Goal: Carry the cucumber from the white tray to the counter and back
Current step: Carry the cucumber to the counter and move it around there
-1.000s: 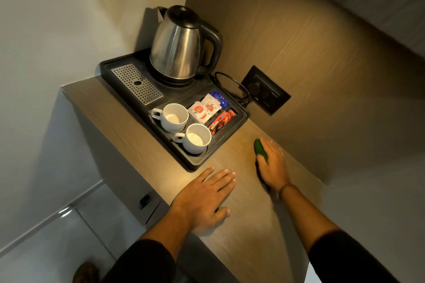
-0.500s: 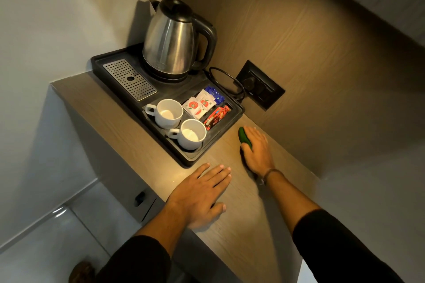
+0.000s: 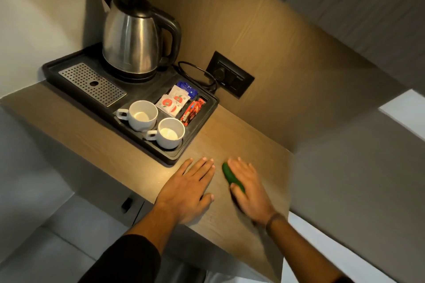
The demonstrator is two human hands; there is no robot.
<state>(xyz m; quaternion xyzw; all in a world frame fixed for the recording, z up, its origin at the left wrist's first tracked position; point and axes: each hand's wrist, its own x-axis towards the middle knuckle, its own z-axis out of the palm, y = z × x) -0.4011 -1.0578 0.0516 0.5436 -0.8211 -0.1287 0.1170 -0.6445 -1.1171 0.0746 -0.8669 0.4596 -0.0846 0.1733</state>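
A wood-grain table [image 3: 119, 145] fills a corner niche under warm light, with a dark tray [image 3: 202, 119] in the upper left of the frame carrying a kettle [image 3: 131, 37], two cups and sachets. No white tray is in view. The cucumber [image 3: 231, 177] lies on the table at lower centre, and the right hand [image 3: 249, 188] lies over it, fingers draped above and thumb at its near side: the grip looks closed on the cucumber, though loosely. The left hand [image 3: 186, 190] rests flat and open just beside it. To do this step well, the person should probably firm the thumb underneath before lifting and keep the left hand clear
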